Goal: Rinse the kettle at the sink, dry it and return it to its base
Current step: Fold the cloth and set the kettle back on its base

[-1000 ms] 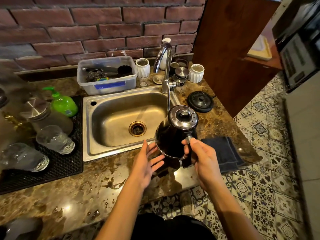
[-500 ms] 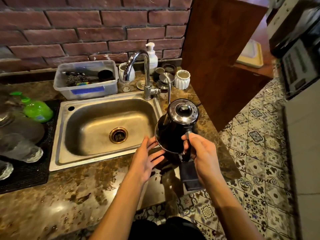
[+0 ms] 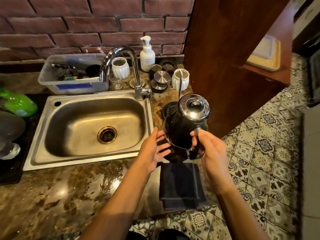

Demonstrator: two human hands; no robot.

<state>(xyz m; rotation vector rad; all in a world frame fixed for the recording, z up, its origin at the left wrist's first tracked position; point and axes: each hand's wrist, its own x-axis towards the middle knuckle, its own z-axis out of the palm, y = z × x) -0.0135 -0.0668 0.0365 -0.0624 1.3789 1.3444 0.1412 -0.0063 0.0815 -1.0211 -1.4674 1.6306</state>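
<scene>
A black gooseneck kettle (image 3: 183, 125) with a shiny lid hangs tilted over the counter to the right of the steel sink (image 3: 90, 125). My right hand (image 3: 210, 149) grips its black handle. My left hand (image 3: 152, 149) is flat and spread beside the kettle's lower left side, fingertips close to it. The round black base (image 3: 167, 108) shows only as a dark edge behind the kettle. A folded dark cloth (image 3: 180, 184) lies on the counter just below the kettle. The chrome tap (image 3: 131, 66) stands behind the sink with no water running.
A clear tub (image 3: 72, 82) of scrubbers, white ribbed cups (image 3: 120, 68), a soap pump (image 3: 147, 56) and small metal lids crowd the ledge behind the sink. A green bottle (image 3: 19, 104) and glassware lie on a black mat at left. A wooden panel (image 3: 225, 49) rises at right.
The kettle has moved right and away from the sink, over toward its base. My right hand keeps the handle and my left hand follows alongside. The view has shifted right.
</scene>
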